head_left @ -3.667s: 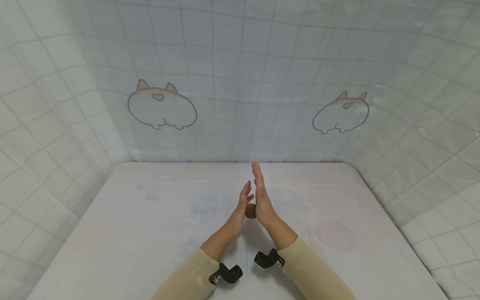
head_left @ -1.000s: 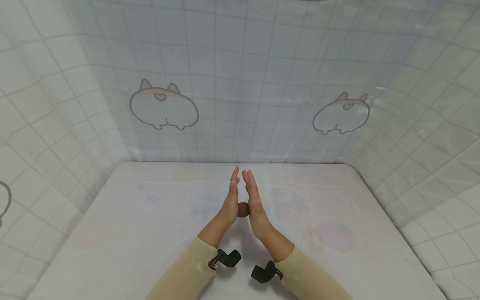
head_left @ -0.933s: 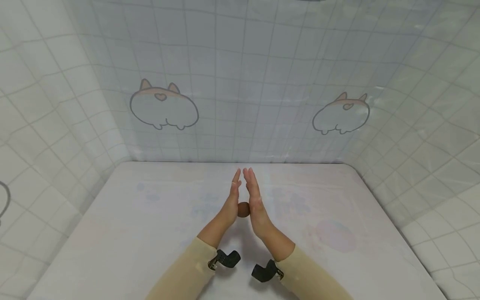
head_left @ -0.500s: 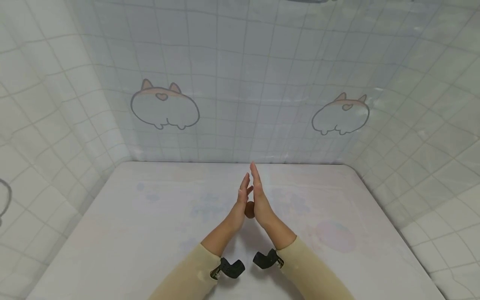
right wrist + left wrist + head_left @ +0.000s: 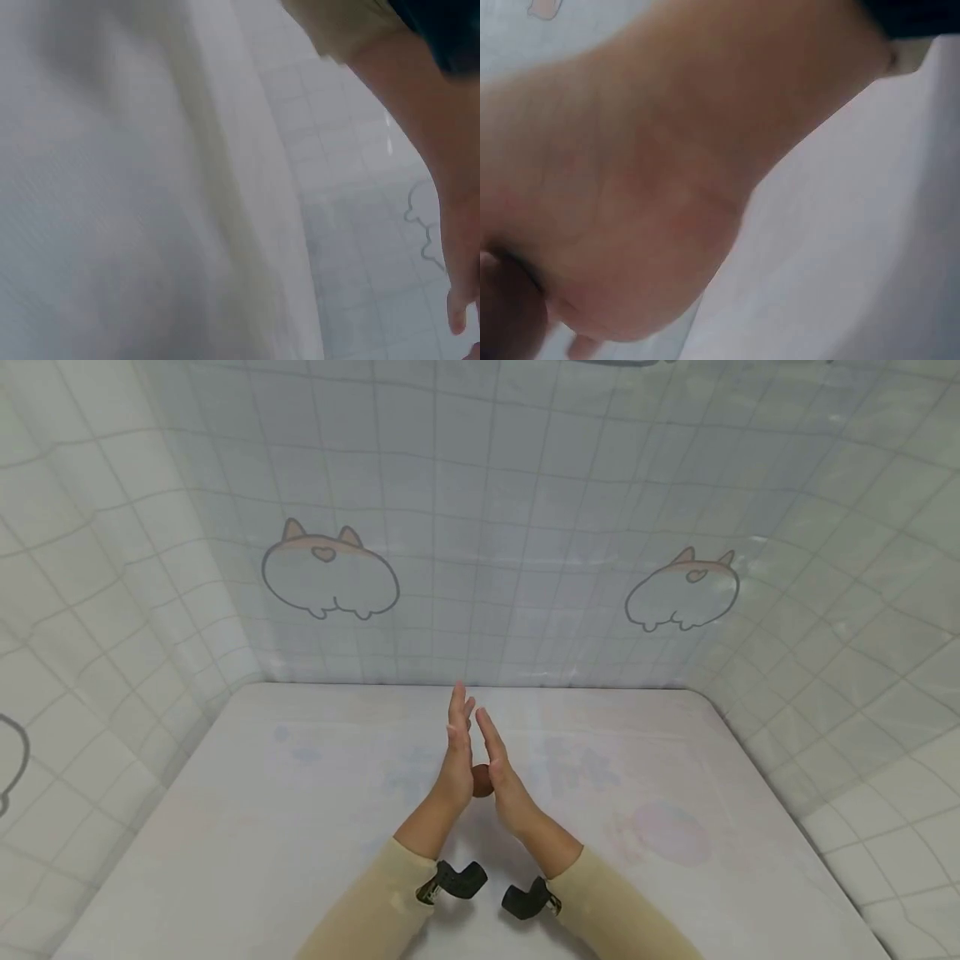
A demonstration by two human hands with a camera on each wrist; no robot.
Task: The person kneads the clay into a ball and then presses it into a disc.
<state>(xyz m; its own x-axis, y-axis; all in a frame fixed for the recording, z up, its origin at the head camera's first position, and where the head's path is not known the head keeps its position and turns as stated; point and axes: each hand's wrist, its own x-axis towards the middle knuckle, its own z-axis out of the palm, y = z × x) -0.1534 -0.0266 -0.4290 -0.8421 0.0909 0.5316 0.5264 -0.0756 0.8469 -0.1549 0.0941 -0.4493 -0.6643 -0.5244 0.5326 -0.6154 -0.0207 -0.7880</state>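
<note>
A small brown ball (image 5: pixel 482 781) is pressed between my two palms above the white table (image 5: pixel 300 827). My left hand (image 5: pixel 456 752) stands upright with straight fingers, its palm against the ball's left side. My right hand (image 5: pixel 498 766) faces it, fingers straight, palm against the ball's right side. The left fingertips reach a little farther forward than the right ones. In the left wrist view my left palm (image 5: pixel 630 210) fills the frame and a dark edge of the ball (image 5: pixel 506 315) shows at the lower left. The right wrist view shows only my right forearm (image 5: pixel 442 150) and the wall.
The table is covered with a pale printed cloth and ends at a tiled backdrop (image 5: pixel 480 527) with cartoon animal drawings on three sides. Black wrist camera mounts (image 5: pixel 459 880) sit on both beige sleeves.
My left hand has slid forward and my right hand back, so the left fingertips now lead. The ball stays pressed between the palms.
</note>
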